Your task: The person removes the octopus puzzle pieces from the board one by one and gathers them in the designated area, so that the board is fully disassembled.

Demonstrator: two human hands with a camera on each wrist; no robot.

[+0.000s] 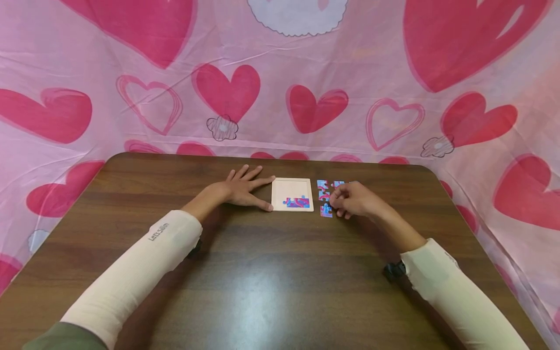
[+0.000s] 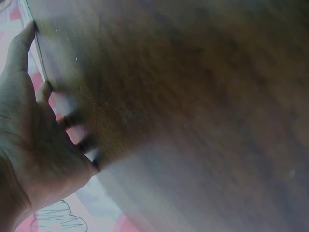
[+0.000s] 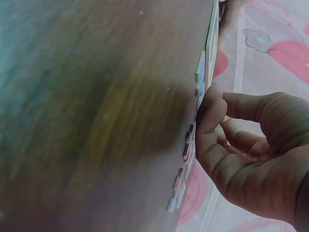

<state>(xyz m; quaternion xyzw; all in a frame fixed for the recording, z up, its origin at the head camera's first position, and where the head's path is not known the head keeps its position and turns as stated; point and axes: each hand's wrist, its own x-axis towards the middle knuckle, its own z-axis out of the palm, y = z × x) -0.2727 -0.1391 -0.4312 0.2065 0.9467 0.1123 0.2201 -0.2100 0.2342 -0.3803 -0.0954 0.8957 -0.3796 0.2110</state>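
A square light-wood puzzle tray [image 1: 288, 189] lies on the table, with a joined strip of pink and blue puzzle pieces [image 1: 297, 202] along its lower right. My left hand [image 1: 245, 188] rests at the tray's left side, fingers spread, its thumb and index finger touching the edge. To the right of the tray, my right hand [image 1: 353, 198] has its thumb and index finger pinched at a puzzle piece, mostly hidden by the fingers. In the right wrist view, those curled fingertips [image 3: 212, 104] meet at tabletop level. Loose puzzle pieces [image 1: 326, 210] lie beside and partly beneath this hand.
The brown wooden table [image 1: 271, 272] extends toward me, with its far edge just beyond the tray. Behind it hangs a pink cloth [image 1: 271, 68] printed with hearts. More loose pieces [image 3: 176, 191] lie flat near the right hand.
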